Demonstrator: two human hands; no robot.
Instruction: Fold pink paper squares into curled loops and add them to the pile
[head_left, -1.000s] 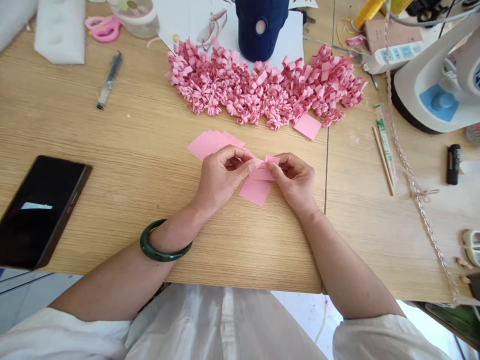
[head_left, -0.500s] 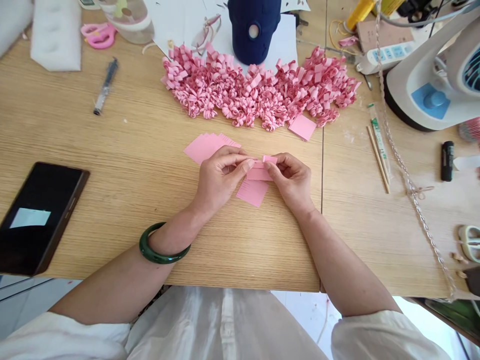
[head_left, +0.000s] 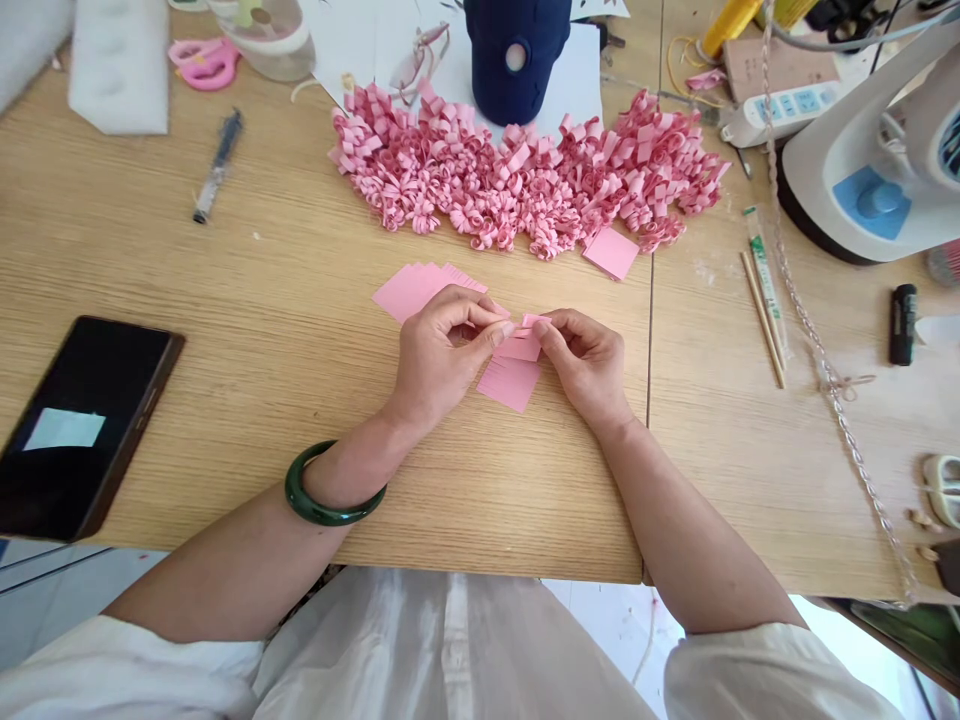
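Observation:
Between my two hands is a small pink paper piece [head_left: 523, 346] with narrow cut strips along its upper part. My left hand [head_left: 444, 350], a green bangle [head_left: 301, 492] on its wrist, pinches a strip at the paper's left side. My right hand [head_left: 589, 358] pinches the paper's upper right corner between thumb and fingers. Under the held piece a fringed pink square [head_left: 509, 384] lies on the table. A fanned stack of pink squares [head_left: 409, 290] is beyond my left hand. Curled pink paper flowers [head_left: 510, 185] form a long heap farther back, with another pink square [head_left: 612, 253] at its front.
On the wooden table [head_left: 300, 300], a phone [head_left: 82, 430] lies at left, with a pen [head_left: 218, 167] and pink scissors [head_left: 204, 63] behind it. A dark blue container [head_left: 516, 60] stands behind the flowers. At right are sticks [head_left: 763, 320], a cord, a black marker [head_left: 902, 325] and a fan [head_left: 862, 150].
My left hand's fingertips have shifted slightly along the held paper, and a strip looks more lifted. The whole view has shifted a little.

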